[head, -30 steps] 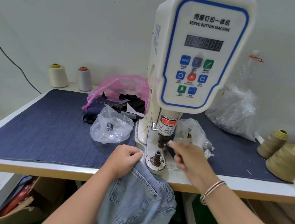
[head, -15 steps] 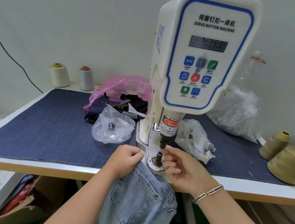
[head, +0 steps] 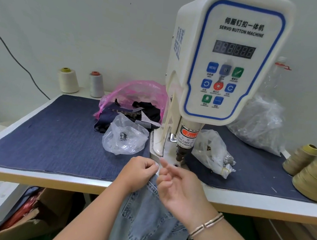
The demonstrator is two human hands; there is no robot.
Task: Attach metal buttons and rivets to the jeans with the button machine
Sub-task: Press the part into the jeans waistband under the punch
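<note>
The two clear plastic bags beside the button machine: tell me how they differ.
The left clear bag sits puffed and open-mouthed on the blue denim mat, with a small dark cluster of metal parts inside. The right clear bag lies stretched out, twisted shut at its near end, metal pieces bunched there. The left one sits in front of the pink bag; the right one stands alone. Both are crinkled and transparent.

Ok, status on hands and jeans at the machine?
Left hand grips light-blue denim jeans at table edge. Right hand loose beside it, holding nothing visible. White servo button machine: jeans not under its punch.
</note>
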